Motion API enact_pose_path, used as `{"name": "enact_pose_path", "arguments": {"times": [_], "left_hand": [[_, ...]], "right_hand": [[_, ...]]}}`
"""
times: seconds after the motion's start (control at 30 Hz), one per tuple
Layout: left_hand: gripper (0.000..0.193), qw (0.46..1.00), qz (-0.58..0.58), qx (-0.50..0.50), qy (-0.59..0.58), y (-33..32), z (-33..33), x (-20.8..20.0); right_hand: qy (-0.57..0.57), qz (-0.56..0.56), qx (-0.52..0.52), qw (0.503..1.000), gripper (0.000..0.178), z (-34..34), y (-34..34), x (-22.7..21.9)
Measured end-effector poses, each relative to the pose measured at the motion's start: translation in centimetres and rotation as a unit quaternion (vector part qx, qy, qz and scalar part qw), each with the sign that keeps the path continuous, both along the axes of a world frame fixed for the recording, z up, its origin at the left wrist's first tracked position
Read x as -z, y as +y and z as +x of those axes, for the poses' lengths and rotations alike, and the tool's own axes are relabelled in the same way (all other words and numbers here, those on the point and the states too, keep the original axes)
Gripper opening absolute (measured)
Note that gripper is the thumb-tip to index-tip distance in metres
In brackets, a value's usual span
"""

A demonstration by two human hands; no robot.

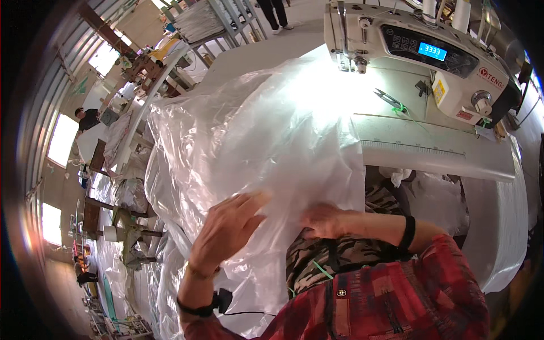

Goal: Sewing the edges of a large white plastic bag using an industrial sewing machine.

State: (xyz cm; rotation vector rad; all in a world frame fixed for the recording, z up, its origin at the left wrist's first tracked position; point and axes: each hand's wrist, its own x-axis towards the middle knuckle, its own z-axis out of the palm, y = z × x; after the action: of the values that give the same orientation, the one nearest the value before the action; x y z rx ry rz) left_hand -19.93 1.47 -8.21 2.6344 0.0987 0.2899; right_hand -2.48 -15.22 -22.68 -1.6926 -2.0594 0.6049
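A large sheet of clear, crinkled plastic film (255, 130) spreads over the sewing table and hangs down toward my lap. My left hand (229, 226) lies over the film with its fingers stretched out, thumb apart. By the film's near right edge is my right hand (324, 221), bent inward over my lap and smeared by motion. Whether its fingers grip the film cannot be made out. Beyond the film stands a white industrial sewing machine (419, 51) with a lit display. Its lamp glares on the film under the needle area.
Small thread snips (391, 101) with green thread lie on the table right of the needle. A printed ruler strip (416, 148) runs along the table's front edge. Thread cones (460, 16) stand atop the machine. Another person (86, 119) is far left, near other worktables.
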Motion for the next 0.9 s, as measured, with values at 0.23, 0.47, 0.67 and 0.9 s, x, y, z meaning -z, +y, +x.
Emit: {"name": "enact_pose_path", "arguments": {"times": [0.23, 0.47, 0.67, 0.9], "left_hand": [[0.047, 0.875, 0.287, -0.344, 0.184, 12.8, 0.3, 4.3], [0.023, 0.964, 0.227, -0.100, -0.095, 2.9, 5.4, -1.3], [0.021, 0.993, -0.115, 0.010, 0.036, -5.0, 6.0, -0.2], [0.076, 0.940, -0.316, -0.004, 0.128, -6.3, 4.6, 4.5]], "right_hand": [[0.412, 0.018, 0.314, 0.855, 0.045, 0.8, -0.6, 1.4], [0.656, -0.075, 0.355, 0.662, 0.041, -0.8, 3.4, -1.1], [0.634, -0.014, 0.223, 0.741, 0.029, -3.5, -3.2, -4.4], [0.073, 0.233, 0.043, 0.969, 0.024, -5.4, -5.6, -6.4]]}}
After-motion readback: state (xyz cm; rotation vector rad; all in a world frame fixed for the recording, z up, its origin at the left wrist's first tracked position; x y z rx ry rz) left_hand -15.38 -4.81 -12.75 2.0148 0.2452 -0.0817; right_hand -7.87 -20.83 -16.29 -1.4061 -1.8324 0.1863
